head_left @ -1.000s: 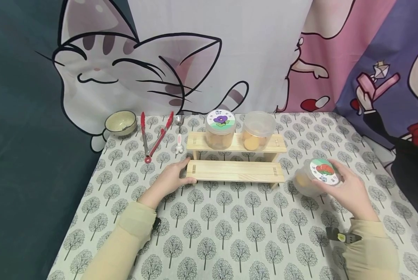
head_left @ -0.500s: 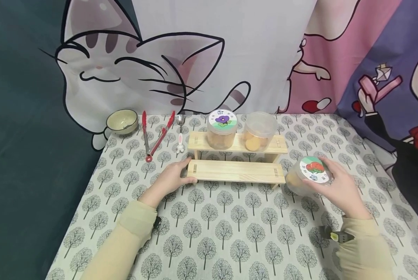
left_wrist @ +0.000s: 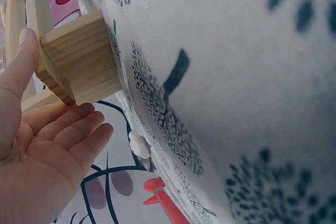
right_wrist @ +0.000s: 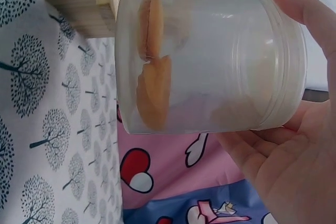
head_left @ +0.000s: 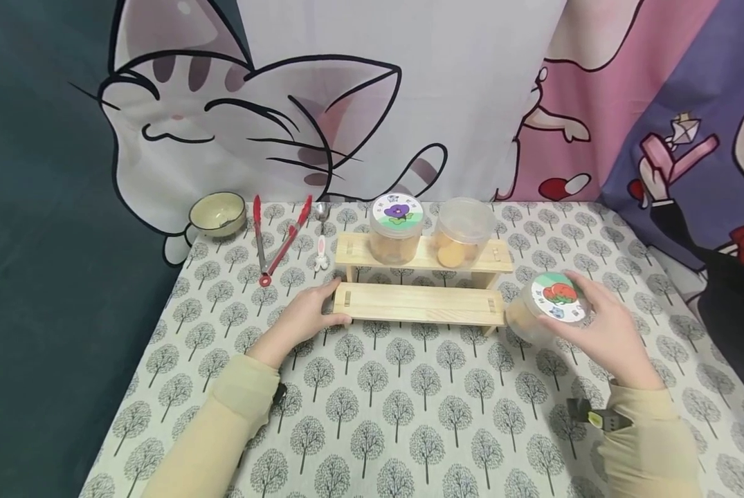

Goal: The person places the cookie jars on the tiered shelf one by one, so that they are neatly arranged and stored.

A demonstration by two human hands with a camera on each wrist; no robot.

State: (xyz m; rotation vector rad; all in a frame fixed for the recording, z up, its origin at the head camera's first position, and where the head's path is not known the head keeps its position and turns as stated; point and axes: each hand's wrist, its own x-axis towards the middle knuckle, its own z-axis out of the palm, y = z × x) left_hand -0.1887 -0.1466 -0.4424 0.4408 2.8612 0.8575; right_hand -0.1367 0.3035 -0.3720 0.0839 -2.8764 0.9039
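Observation:
My right hand (head_left: 614, 335) grips a clear plastic jar (right_wrist: 210, 61) near its lid, thumb on one side and fingers on the other. The lid (head_left: 558, 297) carries a red fruit on white and green; a few orange-brown cookie-like pieces (right_wrist: 153, 93) lie at the jar's bottom. The jar hangs tilted just right of the lower step of a two-step wooden rack (head_left: 418, 303). At the rack's left end, my left hand (head_left: 306, 315) holds the lower plank (left_wrist: 55, 72) between thumb and index finger, the other fingers loosely extended beneath.
On the upper step stand a jar with a purple-flower lid (head_left: 396, 232) and a lidless-looking jar (head_left: 463, 234) with similar pieces. Left of the rack lie a rabbit-handled spoon (head_left: 320, 252), red-tipped tongs (head_left: 276, 259) and a bowl (head_left: 217, 214). A cartoon curtain (head_left: 471, 83) backs the tree-print tablecloth (head_left: 396, 429).
My right hand has carried the jar left toward the rack and, lately, slightly upward. The left hand stays at the rack's end. The head view has shifted a little.

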